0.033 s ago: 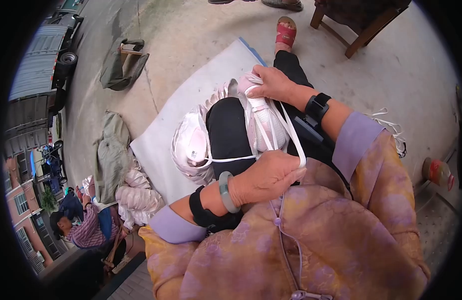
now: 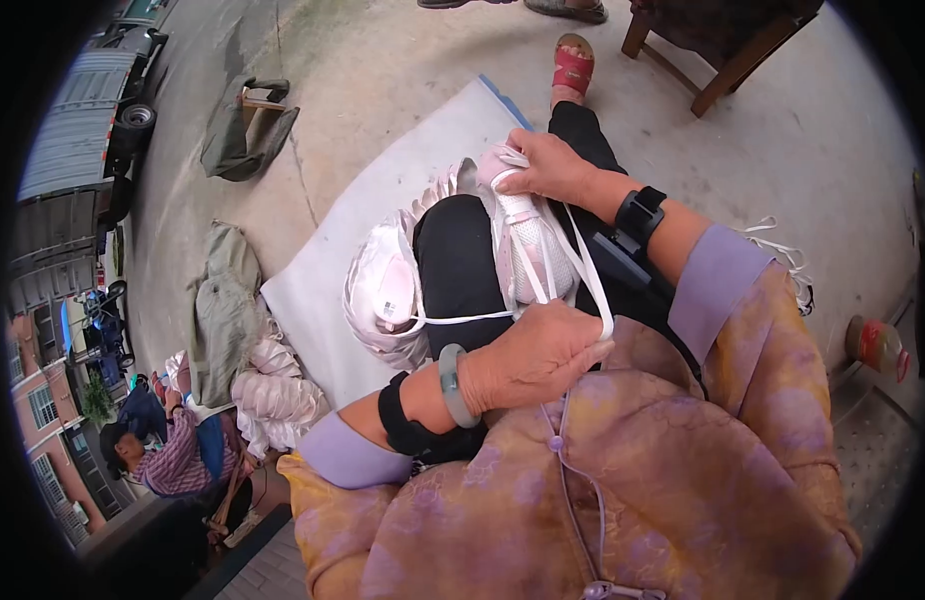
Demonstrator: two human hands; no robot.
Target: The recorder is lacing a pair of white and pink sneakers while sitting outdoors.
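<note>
A white and pale pink lace-up shoe (image 2: 526, 245), perhaps only an upper, rests over my lap between my knees. My right hand (image 2: 553, 168) grips its far end, thumb on top and fingers curled round it. Nearer my body, my left hand (image 2: 538, 352) is closed on a white shoelace (image 2: 593, 280), which runs taut from the shoe in a loop. Another stretch of lace crosses my left thigh towards a curved stack of glossy pale pink pieces (image 2: 368, 300) beside my leg. The left fingertips are partly hidden.
A white sheet (image 2: 353, 215) lies on the ground under the stack. To the left are a grey-green cloth (image 2: 223, 310), more pale bundles (image 2: 278, 400) and a seated person (image 2: 173, 455). Loose laces (image 2: 778, 250) and a plastic jar (image 2: 876, 345) are at right; a wooden chair (image 2: 718, 50) stands ahead.
</note>
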